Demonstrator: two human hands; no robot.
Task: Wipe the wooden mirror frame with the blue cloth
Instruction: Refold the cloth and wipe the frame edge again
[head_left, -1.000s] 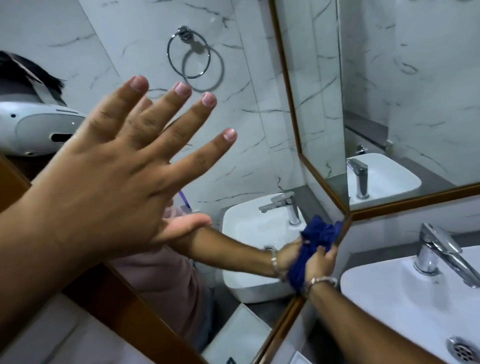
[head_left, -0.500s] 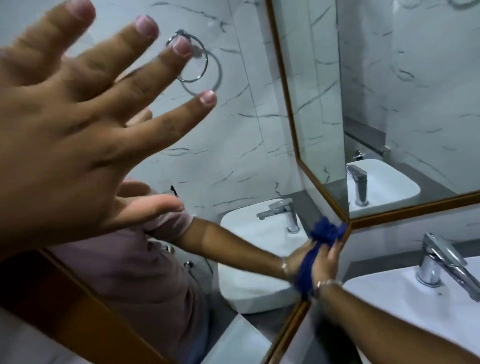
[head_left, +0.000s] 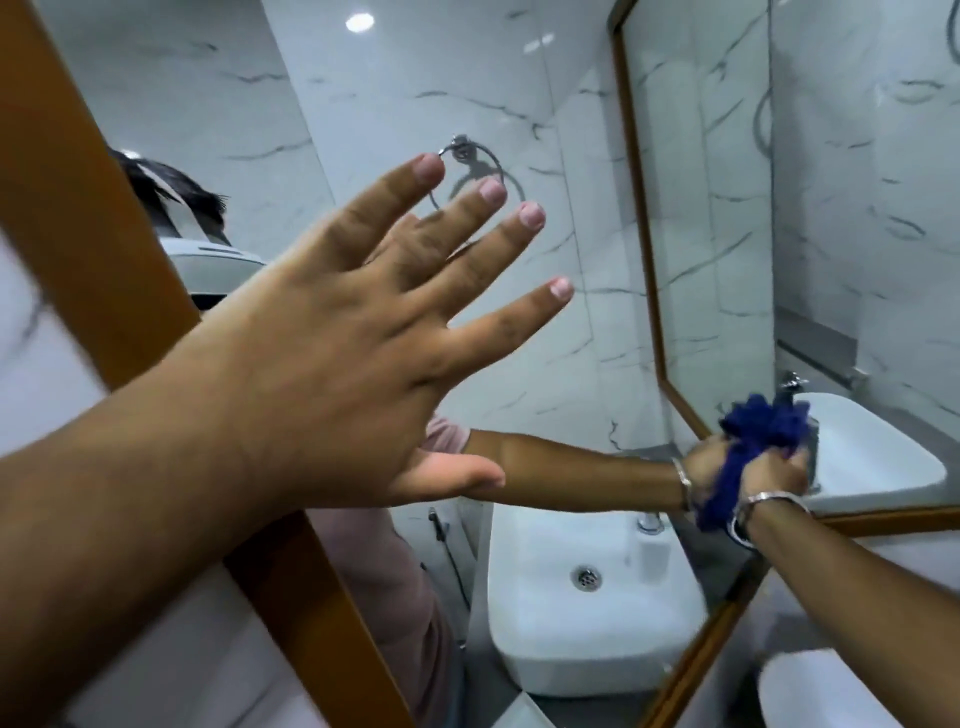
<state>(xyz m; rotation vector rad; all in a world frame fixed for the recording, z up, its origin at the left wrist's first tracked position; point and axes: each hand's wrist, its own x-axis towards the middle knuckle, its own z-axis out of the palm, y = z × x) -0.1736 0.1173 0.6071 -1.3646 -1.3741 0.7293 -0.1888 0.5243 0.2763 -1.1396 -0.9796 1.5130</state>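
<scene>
My left hand is spread flat against the mirror glass, fingers apart, holding nothing. The wooden mirror frame runs diagonally down the left side, and another strip of it runs along the lower right. My right hand grips the bunched blue cloth and presses it at the frame's lower right corner, where the two mirrors meet. A silver bangle sits on that wrist. The mirror doubles the right hand and cloth.
A second wood-framed mirror meets this one at the corner. A white basin lies at the lower right; its reflection with a drain shows in the glass. A chrome towel ring is reflected on the marble wall.
The view has shifted left and up, bringing the left frame strip into sight. My left hand stays spread on the glass. My right hand with the cloth has moved slightly up at the corner.
</scene>
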